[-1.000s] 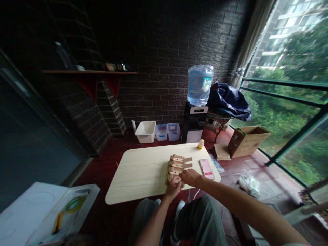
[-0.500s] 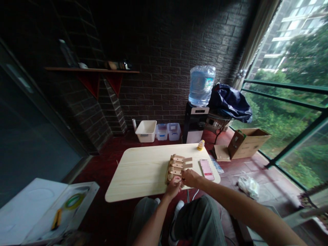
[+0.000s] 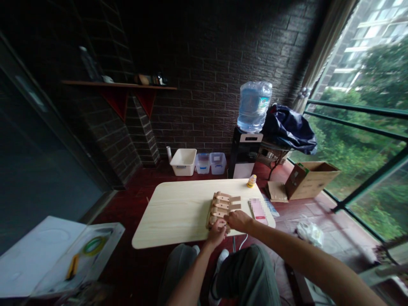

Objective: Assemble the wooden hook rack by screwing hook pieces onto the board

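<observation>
On the light wood table point(image 3: 174, 208) sits a wooden piece point(image 3: 222, 205) made of several parallel arms with rounded ends and small dark holes. Two flat wooden strips point(image 3: 236, 202) stick out from its right side. At its near end, my left hand point(image 3: 217, 232) has its fingers pinched against the wood. My right hand point(image 3: 237, 220) comes in from the right, fingers curled, over the nearest arm and close to the left fingertips. Whatever lies between the fingers is too small and hidden to make out.
A phone point(image 3: 258, 210) lies right of the wooden piece, with a small yellow-based bottle point(image 3: 251, 181) behind it. Beyond the table stand plastic bins point(image 3: 184, 170), a water dispenser point(image 3: 245, 153) and a cardboard box point(image 3: 306, 185). An open white case point(image 3: 105, 250) is at lower left.
The whole view has shifted slightly. Both hands stay at the near end of the wooden piece, with only small finger movement.
</observation>
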Action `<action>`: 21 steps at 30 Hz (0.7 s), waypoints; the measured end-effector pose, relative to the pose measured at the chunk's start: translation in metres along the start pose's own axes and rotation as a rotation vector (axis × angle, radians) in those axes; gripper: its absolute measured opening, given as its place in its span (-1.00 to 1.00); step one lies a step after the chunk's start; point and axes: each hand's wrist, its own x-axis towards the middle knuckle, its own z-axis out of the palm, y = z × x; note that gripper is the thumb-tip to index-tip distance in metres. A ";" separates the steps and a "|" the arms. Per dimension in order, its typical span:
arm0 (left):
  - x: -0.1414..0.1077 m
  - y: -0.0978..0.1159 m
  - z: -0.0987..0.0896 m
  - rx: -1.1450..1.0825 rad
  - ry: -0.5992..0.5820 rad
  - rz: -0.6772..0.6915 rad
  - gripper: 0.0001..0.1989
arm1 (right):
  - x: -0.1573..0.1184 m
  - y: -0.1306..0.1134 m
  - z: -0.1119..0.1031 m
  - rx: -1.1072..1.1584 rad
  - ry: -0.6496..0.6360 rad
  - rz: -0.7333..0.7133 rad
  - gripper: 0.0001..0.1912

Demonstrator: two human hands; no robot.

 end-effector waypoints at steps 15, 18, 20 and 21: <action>-0.004 0.006 -0.001 -0.007 -0.020 -0.010 -0.65 | -0.005 -0.028 -0.007 0.118 -0.022 0.236 -0.67; -0.003 0.004 -0.001 -0.030 -0.021 -0.004 -0.64 | -0.009 -0.025 -0.010 0.077 -0.030 0.129 -0.62; -0.003 0.003 -0.001 -0.037 -0.016 0.000 -0.64 | -0.011 -0.022 -0.015 0.019 -0.041 0.052 -0.64; -0.003 0.003 -0.001 -0.038 -0.013 0.001 -0.63 | -0.012 -0.020 -0.017 -0.012 -0.040 0.024 -0.65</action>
